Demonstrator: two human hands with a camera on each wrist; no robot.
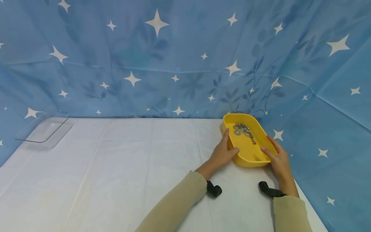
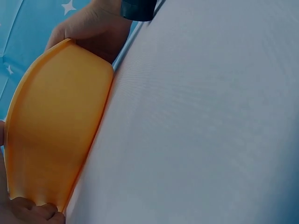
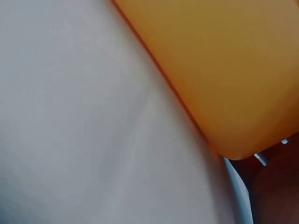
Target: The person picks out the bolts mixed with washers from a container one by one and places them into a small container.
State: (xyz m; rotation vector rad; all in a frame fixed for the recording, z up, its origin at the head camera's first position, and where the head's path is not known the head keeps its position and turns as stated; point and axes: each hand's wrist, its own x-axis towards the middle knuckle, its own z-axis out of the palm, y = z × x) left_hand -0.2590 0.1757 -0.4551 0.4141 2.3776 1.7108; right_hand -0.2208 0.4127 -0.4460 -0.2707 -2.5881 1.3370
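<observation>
A yellow tray of smooth, matte plastic, oblong with rounded corners and a shallow flared wall, sat at the far right of the table, close against the blue backdrop. Inside it, toward its far end, lay a small heap of grey metal hardware: flat ring-shaped washers and what looked like a short bolt, too small to sort out further. The left hand held the tray's left wall, thumb hooked over the rim and fingers lying along the outside; the left wrist view showed fingertips tucked under the tray's curved orange-yellow underside. The right hand gripped the near right corner, thumb over the rim and fingers wrapped down the outer wall, so both hands were closed around the tray from opposite sides. The right wrist view showed only the tray's glossy rounded bottom edge meeting the cloth. Both forearms wore soft beige sleeves, and a black strap mount sat at each wrist. The table was covered in a white cloth with faint fold creases. At the far left stood a clear plastic tray, rectangular with rounded corners, well apart from the hands. Behind and to the right hung a blue fabric backdrop printed with white four-pointed stars and darker leaf shapes.
</observation>
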